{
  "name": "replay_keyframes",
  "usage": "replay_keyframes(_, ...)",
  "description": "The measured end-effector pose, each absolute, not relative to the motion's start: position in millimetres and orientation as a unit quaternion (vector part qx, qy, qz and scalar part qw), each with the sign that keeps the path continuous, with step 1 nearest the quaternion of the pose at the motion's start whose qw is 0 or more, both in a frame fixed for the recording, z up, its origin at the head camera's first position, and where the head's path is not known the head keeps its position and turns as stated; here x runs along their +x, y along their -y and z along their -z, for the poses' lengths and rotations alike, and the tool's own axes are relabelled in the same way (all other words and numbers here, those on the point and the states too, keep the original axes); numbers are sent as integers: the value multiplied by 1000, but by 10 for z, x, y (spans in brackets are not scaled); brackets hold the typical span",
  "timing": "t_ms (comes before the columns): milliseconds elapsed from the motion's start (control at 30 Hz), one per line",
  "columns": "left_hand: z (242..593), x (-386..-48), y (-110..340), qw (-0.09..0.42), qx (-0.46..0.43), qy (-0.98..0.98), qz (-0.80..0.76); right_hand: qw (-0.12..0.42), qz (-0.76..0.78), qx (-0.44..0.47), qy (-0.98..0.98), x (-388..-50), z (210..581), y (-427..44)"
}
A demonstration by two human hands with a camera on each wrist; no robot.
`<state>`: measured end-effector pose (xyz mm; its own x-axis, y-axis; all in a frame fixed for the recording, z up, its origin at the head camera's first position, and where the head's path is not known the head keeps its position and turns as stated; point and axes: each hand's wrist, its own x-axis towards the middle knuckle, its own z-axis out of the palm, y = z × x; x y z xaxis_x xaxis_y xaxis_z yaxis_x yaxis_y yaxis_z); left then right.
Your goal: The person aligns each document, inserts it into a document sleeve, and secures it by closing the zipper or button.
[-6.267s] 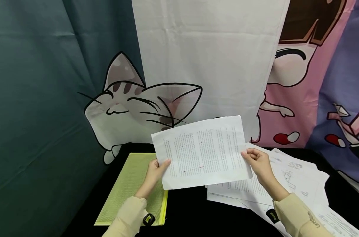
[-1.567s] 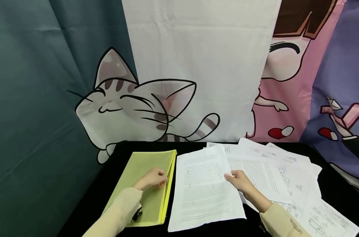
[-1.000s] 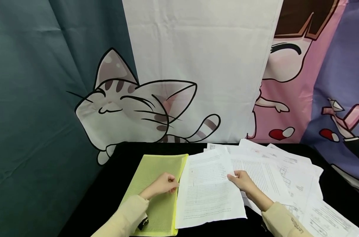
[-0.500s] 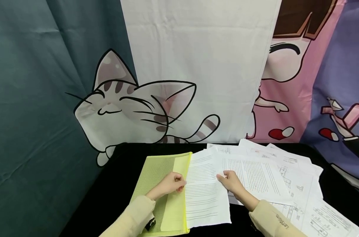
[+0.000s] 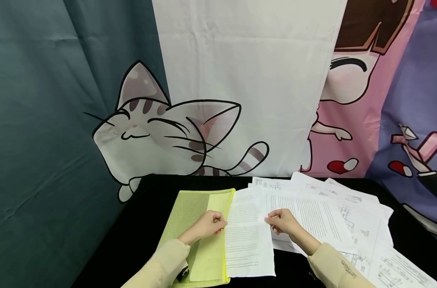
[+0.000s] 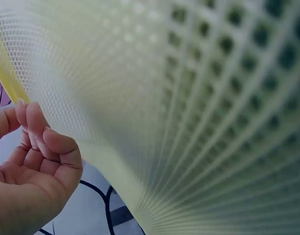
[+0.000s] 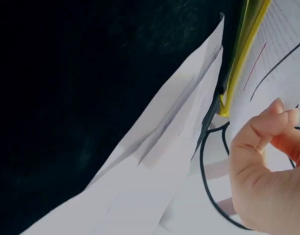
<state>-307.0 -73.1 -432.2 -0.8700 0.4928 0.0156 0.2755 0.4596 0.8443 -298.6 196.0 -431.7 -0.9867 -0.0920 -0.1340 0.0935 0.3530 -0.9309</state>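
A yellow mesh zipper folder (image 5: 184, 212) is held up at its right edge, where my left hand (image 5: 206, 226) pinches the yellow zipper border. A printed sheet of paper (image 5: 245, 248) is partly inside the folder; its covered part shows pale through the mesh, and the rest sticks out to the right. My right hand (image 5: 284, 223) pinches the sheet's right edge between thumb and fingers. In the left wrist view the left hand's fingertips (image 6: 30, 110) meet at the folder border, with mesh (image 6: 115, 73) filling most of the picture. The right wrist view shows the sheet (image 7: 282, 63) beside the yellow edge.
Several loose printed sheets (image 5: 366, 232) lie spread and overlapping at the right on the black tabletop (image 5: 110, 244). One lined sheet (image 5: 312, 216) lies just behind the right hand. A cartoon-print curtain (image 5: 269, 80) hangs behind the table.
Earlier both hands held the sheet up. The left hand then took the folder's edge and brought it rightwards, while the right hand moved the sheet left, partly into the folder.
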Motion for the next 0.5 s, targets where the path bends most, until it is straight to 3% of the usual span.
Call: replay_keyframes(500, 4181, -3022, 622, 92, 249, -847, -461, 89, 591, 5, -801, -3124, 4325, -1441)
